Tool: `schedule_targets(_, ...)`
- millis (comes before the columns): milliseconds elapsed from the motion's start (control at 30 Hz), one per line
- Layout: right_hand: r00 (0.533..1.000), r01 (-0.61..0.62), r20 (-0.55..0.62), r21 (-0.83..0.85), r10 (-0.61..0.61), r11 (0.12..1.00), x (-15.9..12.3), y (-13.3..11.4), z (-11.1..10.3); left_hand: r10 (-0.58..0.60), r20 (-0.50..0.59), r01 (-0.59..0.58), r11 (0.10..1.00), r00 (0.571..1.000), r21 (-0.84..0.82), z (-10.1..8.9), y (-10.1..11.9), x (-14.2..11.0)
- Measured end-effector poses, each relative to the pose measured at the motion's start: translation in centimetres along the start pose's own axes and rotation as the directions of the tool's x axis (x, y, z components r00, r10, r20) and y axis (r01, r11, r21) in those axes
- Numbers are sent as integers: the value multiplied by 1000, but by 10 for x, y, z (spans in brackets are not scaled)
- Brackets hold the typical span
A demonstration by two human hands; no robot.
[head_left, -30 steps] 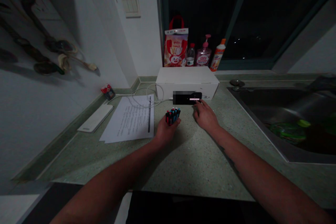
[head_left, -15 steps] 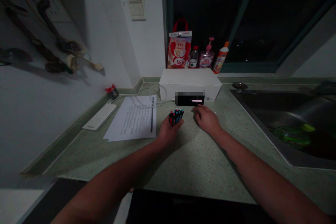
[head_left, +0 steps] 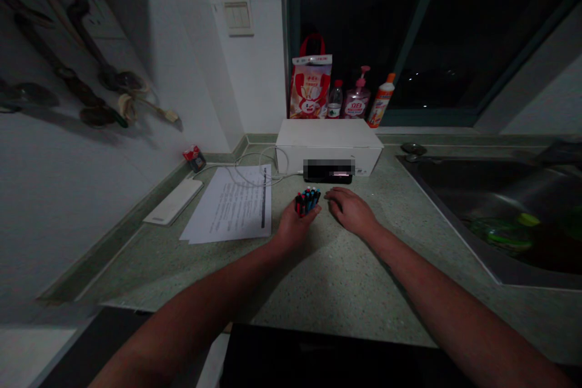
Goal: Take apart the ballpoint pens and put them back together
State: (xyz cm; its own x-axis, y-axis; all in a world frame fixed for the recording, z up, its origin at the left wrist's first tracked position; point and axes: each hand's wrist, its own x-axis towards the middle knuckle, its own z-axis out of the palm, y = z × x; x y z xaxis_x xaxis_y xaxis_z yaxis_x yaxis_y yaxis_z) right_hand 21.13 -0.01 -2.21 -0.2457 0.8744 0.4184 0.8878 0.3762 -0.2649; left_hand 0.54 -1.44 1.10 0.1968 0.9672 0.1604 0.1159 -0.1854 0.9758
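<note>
Several pens [head_left: 308, 201] with black, red and blue parts stand bunched together in my left hand [head_left: 291, 225], which is closed around them above the counter. Just to their right is my right hand [head_left: 350, 209], palm down, its thumb apart from the bent fingers and nothing seen in it. Its fingertips point toward the pens without touching them. Behind both hands a black phone [head_left: 327, 179] leans on its long side against a white box [head_left: 330, 133], with a white cable [head_left: 284, 179] plugged into its left end. Part of the phone is blurred out.
Printed sheets [head_left: 231, 212] and a white power bank or strip [head_left: 175, 201] lie on the left. A small red and dark packet [head_left: 194, 159] rests by the wall. Bottles [head_left: 357, 100] and a red bag [head_left: 311, 88] stand behind the box. At right is a steel sink [head_left: 448, 218].
My right hand has drawn back from the phone and moved left toward the pens. The left hand keeps hold of the pens. The view has shifted slightly.
</note>
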Motion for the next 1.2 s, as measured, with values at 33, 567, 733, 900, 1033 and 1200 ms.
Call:
schedule_targets(33,1000,-1,1,-2,1,1000,0,0,0,5,-1,-5,1000,1000,17,0,-2,1)
schedule_targets(567,999,-50,-1,-12,50,999,-8,-5,-4,-79,-124,92,991,989,97,-49,6,30)
schedule_targets(733,1000,-3,-22,1,3,1000,-16,-7,-5,-107,-35,100,694,994,713,-109,11,32)
schedule_targets(900,999,22,-30,20,-21,1000,-14,-5,-3,-256,-87,148,226,963,963,-147,12,23)
schedule_targets(1033,999,21,-34,12,-21,1000,-14,-5,-3,-278,-112,158,150,954,976,-149,10,21)
schedule_targets(1200,1000,-6,-18,-10,6,1000,-16,-7,-6,-270,-89,135,155,959,979,-143,2,26)
